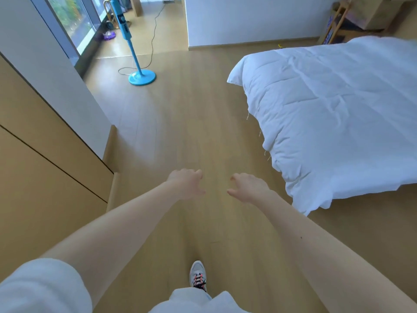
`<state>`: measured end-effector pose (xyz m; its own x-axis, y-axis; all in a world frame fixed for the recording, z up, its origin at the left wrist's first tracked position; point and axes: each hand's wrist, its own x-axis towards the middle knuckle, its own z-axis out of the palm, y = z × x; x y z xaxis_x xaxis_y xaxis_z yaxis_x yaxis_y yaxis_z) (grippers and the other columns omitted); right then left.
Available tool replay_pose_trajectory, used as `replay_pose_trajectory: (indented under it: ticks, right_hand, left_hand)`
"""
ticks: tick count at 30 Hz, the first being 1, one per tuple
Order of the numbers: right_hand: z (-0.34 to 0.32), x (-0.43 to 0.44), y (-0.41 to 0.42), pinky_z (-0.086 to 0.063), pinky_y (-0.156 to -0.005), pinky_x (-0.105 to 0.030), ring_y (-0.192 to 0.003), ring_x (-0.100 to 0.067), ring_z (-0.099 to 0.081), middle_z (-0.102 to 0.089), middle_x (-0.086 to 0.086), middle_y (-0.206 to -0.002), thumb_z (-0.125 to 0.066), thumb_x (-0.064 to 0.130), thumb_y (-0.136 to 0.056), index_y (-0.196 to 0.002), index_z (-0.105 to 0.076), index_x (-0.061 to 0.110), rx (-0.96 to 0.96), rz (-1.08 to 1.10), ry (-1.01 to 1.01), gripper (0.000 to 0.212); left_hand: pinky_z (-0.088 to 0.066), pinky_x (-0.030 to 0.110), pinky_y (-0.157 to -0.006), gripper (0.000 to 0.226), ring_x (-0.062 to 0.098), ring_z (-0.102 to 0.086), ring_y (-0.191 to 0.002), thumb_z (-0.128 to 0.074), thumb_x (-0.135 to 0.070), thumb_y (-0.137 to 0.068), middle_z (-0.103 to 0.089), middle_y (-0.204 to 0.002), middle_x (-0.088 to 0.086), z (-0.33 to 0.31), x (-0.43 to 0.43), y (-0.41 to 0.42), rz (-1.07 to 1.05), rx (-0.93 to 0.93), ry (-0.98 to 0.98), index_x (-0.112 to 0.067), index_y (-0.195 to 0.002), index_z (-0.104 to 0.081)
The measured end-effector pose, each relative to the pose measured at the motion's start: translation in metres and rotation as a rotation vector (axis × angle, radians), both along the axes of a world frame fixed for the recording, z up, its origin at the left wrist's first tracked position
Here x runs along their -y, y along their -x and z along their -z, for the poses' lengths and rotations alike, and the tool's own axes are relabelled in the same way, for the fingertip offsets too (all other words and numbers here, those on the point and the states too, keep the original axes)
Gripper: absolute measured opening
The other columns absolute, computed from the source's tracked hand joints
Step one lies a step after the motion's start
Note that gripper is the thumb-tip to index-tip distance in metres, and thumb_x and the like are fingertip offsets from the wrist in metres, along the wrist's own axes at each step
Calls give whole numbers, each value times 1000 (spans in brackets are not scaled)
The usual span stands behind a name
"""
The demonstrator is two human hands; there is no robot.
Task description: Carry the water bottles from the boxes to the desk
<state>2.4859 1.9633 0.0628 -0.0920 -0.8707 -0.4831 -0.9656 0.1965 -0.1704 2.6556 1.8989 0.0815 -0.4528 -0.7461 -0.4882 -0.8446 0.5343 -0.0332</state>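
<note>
Your left hand (pixel 186 185) and right hand (pixel 249 188) reach out ahead over the wooden floor (pixel 191 123). They are near each other but apart, fingers loosely curled, holding nothing. This view does not show where the water bottles are. On your right, a white duvet (pixel 338 114) overhangs the bed edge. On your left stands a wooden cabinet (pixel 45 159). Ahead left is a blue fan stand (pixel 141 76), its cord (pixel 154 30) trailing along the floor. A cardboard box (pixel 372 16) sits beyond the bed. One shoe (pixel 198 276) is forward.

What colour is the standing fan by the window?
Bright blue, pole and round base alike, in the head view: standing fan.
</note>
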Motion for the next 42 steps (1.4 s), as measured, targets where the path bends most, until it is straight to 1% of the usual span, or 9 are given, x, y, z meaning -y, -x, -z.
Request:
replay_pose_trajectory:
  ticks: [6,14,20,25,27,30,35,42]
  right_hand:
    - [-4,94,-27,-40,-102,-40,-132,-25,-42,-42,-5,-146,-44,44,-99,-146,-35,19,-9,-24,-12,54]
    - [-4,175,-34,-39,-103,-39,-133,-25,-41,-41,-6,-147,-44,43,-99,-146,-35,18,-28,-18,-29,54]
    - [1,238,-26,-42,-99,-39,-130,-26,-44,-44,-7,-145,-46,42,-98,-146,-33,14,-34,-29,-23,56]
    - [1,309,-23,-41,-99,-39,-130,-26,-44,-44,-6,-145,-46,43,-98,-145,-37,15,-23,-121,-34,54]
    - [0,338,-20,-42,-98,-38,-130,-26,-45,-46,-6,-143,-46,42,-98,-144,-38,16,-10,-151,-49,53]
    - [-3,386,-4,-42,-99,-39,-129,-27,-46,-48,-7,-142,-47,43,-97,-142,-40,16,7,-172,-20,53]
    - [-7,458,32,-43,-100,-41,-129,-27,-46,-47,-8,-142,-47,44,-97,-142,-39,15,29,-179,6,54]
    - [2,514,60,-43,-98,-41,-128,-27,-46,-48,-7,-141,-45,44,-99,-141,-40,15,65,-191,-19,52]
  left_hand:
    - [-42,35,-92,56,26,-50,-124,-51,-48,-95,-52,-136,4,1,91,-21,-22,-33,-42,-19,-141,-38]
    - [-42,37,-93,57,26,-50,-123,-52,-49,-94,-53,-134,5,20,173,-33,7,-37,-70,-18,-140,-39]
    - [-43,38,-93,56,26,-49,-124,-51,-50,-94,-53,-133,5,25,234,-41,-35,-13,-52,-19,-140,-38]
    - [-44,35,-90,56,26,-51,-122,-51,-48,-95,-52,-135,5,16,290,-38,-102,-1,-47,-19,-141,-37]
    - [-45,34,-89,55,26,-51,-121,-51,-47,-95,-52,-136,4,9,314,-34,-130,13,-52,-19,-141,-37]
    - [-46,34,-88,54,25,-53,-120,-51,-47,-95,-52,-135,3,0,356,-20,-151,45,-43,-19,-140,-38]
    - [-44,33,-88,54,24,-52,-120,-52,-48,-94,-53,-135,2,-5,420,21,-195,23,-19,-20,-139,-39]
    - [-44,35,-88,53,24,-51,-121,-51,-46,-96,-53,-134,3,2,469,59,-181,64,-53,-20,-140,-39]
